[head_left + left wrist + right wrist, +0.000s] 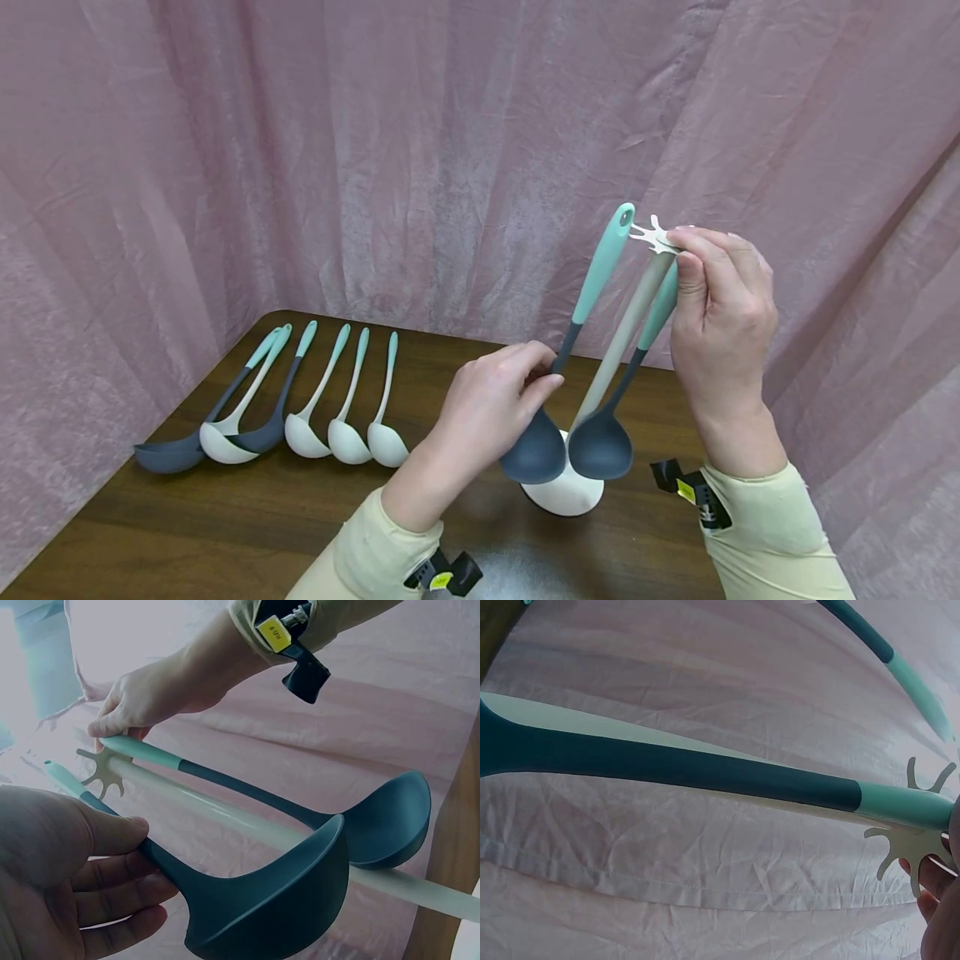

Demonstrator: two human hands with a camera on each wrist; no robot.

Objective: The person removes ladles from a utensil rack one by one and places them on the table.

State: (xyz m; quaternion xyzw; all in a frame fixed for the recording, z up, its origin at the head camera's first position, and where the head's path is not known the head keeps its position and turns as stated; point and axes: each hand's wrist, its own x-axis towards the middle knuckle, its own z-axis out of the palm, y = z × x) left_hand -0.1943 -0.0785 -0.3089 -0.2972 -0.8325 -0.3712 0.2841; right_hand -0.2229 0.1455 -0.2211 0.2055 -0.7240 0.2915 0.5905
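Observation:
My left hand (498, 400) pinches a dark blue ladle (534, 454) by its neck, bowl down, beside a white utensil stand (626, 325). The eyelet of its mint handle is right at a hook on the stand's left side. At the stand's top, my right hand (723, 304) grips the mint handle end of a second dark ladle (600, 446), its fingers against the hooked crown (911, 851). That ladle's handle tip is hidden by the fingers. Its bowl hangs in front of the pole in the head view.
On the wooden table (262, 533), several mint-handled ladles lie in a row at the left, among them white ladles (348, 442) and dark ladles (168, 457). The stand's round white base (566, 496) rests on the table. Pink curtains (450, 167) surround it at the back and sides.

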